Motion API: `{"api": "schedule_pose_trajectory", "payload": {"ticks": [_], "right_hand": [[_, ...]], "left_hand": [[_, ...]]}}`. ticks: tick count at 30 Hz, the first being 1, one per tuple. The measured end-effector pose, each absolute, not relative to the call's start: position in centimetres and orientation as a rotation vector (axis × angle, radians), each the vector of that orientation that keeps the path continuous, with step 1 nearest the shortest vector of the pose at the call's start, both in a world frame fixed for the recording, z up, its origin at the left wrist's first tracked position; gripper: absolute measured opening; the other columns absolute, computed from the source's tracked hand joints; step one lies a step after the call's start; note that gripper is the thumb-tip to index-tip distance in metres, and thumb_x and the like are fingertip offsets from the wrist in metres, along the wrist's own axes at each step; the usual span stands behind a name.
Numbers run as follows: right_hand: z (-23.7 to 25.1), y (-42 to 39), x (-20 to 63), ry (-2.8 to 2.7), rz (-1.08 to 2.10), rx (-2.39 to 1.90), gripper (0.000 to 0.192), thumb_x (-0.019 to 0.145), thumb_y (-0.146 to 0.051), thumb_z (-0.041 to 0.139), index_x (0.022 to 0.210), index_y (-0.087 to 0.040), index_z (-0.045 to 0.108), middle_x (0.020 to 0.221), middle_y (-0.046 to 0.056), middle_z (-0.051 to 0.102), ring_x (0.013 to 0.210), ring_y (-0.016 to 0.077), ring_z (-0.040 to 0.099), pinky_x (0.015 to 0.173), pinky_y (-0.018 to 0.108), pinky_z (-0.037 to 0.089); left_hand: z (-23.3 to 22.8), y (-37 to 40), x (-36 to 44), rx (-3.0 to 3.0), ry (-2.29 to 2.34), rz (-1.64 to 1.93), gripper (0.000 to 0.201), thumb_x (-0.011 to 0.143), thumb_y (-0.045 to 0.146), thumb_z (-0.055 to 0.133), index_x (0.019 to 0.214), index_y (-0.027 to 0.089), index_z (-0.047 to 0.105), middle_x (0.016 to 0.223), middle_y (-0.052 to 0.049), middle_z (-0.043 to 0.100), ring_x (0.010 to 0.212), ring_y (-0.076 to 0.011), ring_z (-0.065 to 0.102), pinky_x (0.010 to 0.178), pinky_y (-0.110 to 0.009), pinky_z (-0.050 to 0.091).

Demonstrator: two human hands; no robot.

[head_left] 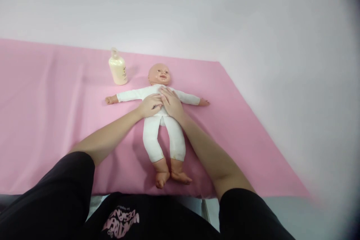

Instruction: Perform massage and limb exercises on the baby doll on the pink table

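A baby doll (152, 135) with a white cloth body lies on its back, head away from me, arms spread wide and feet toward me. On the left side of its belly rests my left hand (151, 105), its fingers slightly bent and touching the cloth. My right hand (171, 102) lies flat over the doll's chest and belly, fingers stretched toward its head. The fingertips of both hands meet near the middle of the torso. Neither hand grips anything.
A pale yellow pump bottle (118, 70) stands upright to the left of the doll's head. Pink cloth (230, 127) covers the table, whose right edge slants toward me. Behind it is a plain whitish surface (180, 11).
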State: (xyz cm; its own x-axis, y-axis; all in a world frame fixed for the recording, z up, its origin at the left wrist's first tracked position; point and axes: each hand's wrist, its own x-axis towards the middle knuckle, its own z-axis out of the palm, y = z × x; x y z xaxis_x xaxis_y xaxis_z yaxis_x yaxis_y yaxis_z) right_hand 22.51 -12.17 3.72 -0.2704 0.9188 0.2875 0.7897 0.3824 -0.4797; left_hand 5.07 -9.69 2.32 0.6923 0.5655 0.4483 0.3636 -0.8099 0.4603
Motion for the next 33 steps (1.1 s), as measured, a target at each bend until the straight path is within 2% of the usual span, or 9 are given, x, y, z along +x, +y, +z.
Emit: {"api": "schedule_pose_trajectory", "payload": {"ticks": [6, 10, 13, 15, 18, 21, 25, 29, 33], "right_hand": [[3.8, -13.9, 21.5, -2.09, 0.235, -1.779, 0.066, 0.106, -0.04, 0.03, 0.164, -0.008, 0.03, 0.172, 0.017, 0.027, 0.16, 0.0376, 0.025, 0.128, 0.06, 0.025], [4.3, -15.9, 19.8, -2.136, 0.224, -1.891, 0.068, 0.105, -0.04, 0.033, 0.165, -0.008, 0.025, 0.173, 0.023, 0.017, 0.159, 0.0464, 0.021, 0.123, 0.071, 0.024], [4.6, -16.4, 19.4, -2.233, 0.235, -1.798, 0.065, 0.104, -0.036, 0.036, 0.163, -0.011, 0.032, 0.174, 0.02, 0.017, 0.161, 0.0459, 0.017, 0.125, 0.07, 0.02], [4.7, -15.8, 20.1, -2.276, 0.287, -1.656, 0.062, 0.103, -0.033, 0.036, 0.162, -0.014, 0.037, 0.173, 0.013, 0.025, 0.162, 0.0391, 0.018, 0.128, 0.065, 0.017], [4.1, -13.8, 22.2, -2.253, 0.364, -1.423, 0.056, 0.103, -0.03, 0.032, 0.154, -0.019, 0.05, 0.165, 0.007, 0.045, 0.16, 0.0254, 0.03, 0.132, 0.054, 0.017], [3.0, -11.8, 24.2, -2.173, 0.382, -1.292, 0.053, 0.103, -0.032, 0.032, 0.149, -0.021, 0.056, 0.16, 0.005, 0.052, 0.156, 0.021, 0.038, 0.132, 0.049, 0.022], [1.4, -10.6, 24.8, -1.999, 0.357, -1.464, 0.062, 0.103, -0.04, 0.034, 0.155, -0.008, 0.044, 0.165, 0.017, 0.043, 0.157, 0.0285, 0.037, 0.131, 0.05, 0.027], [0.7, -11.7, 23.4, -1.889, 0.303, -1.764, 0.075, 0.102, -0.045, 0.036, 0.159, 0.003, 0.03, 0.166, 0.029, 0.033, 0.158, 0.0434, 0.028, 0.127, 0.064, 0.024], [1.9, -13.6, 22.2, -1.978, 0.244, -1.721, 0.076, 0.104, -0.047, 0.032, 0.161, 0.002, 0.026, 0.168, 0.03, 0.028, 0.159, 0.0458, 0.023, 0.125, 0.071, 0.019]], "left_hand": [[1.3, -8.9, 4.9, 2.356, 1.081, 0.998, 0.048, 0.101, 0.026, 0.036, 0.137, 0.016, 0.066, 0.148, -0.012, 0.063, 0.149, -0.0263, 0.049, 0.127, -0.054, 0.033], [0.8, -8.5, 4.8, 2.326, 1.182, 0.988, 0.054, 0.102, 0.028, 0.036, 0.151, 0.012, 0.052, 0.162, -0.016, 0.045, 0.157, -0.0272, 0.036, 0.13, -0.055, 0.026], [0.6, -8.3, 4.6, 2.372, 1.179, 0.972, 0.055, 0.103, 0.029, 0.034, 0.151, 0.008, 0.052, 0.164, -0.017, 0.042, 0.157, -0.0275, 0.035, 0.13, -0.053, 0.027], [0.7, -8.2, 4.4, 2.42, 1.164, 0.945, 0.054, 0.102, 0.027, 0.035, 0.148, 0.009, 0.056, 0.16, -0.015, 0.048, 0.155, -0.0277, 0.038, 0.13, -0.052, 0.028], [0.9, -8.2, 4.2, 2.466, 1.156, 0.935, 0.05, 0.101, 0.027, 0.037, 0.142, 0.012, 0.061, 0.154, -0.014, 0.057, 0.153, -0.0279, 0.043, 0.129, -0.054, 0.029], [1.3, -8.6, 4.1, 2.523, 1.068, 0.95, 0.05, 0.102, 0.028, 0.036, 0.146, 0.016, 0.059, 0.156, -0.013, 0.055, 0.152, -0.0267, 0.043, 0.129, -0.056, 0.027], [1.5, -9.0, 4.1, 2.661, 0.797, 0.883, 0.052, 0.104, 0.035, 0.036, 0.149, 0.02, 0.056, 0.157, -0.012, 0.054, 0.154, -0.0257, 0.042, 0.129, -0.055, 0.026], [1.2, -8.6, 4.2, 2.558, 0.965, 0.87, 0.051, 0.104, 0.033, 0.034, 0.147, 0.02, 0.058, 0.158, -0.011, 0.053, 0.154, -0.0257, 0.04, 0.129, -0.055, 0.027], [1.1, -8.3, 4.2, 2.459, 1.106, 0.965, 0.051, 0.103, 0.029, 0.035, 0.146, 0.018, 0.059, 0.158, -0.012, 0.052, 0.154, -0.0269, 0.04, 0.128, -0.055, 0.028]]}}
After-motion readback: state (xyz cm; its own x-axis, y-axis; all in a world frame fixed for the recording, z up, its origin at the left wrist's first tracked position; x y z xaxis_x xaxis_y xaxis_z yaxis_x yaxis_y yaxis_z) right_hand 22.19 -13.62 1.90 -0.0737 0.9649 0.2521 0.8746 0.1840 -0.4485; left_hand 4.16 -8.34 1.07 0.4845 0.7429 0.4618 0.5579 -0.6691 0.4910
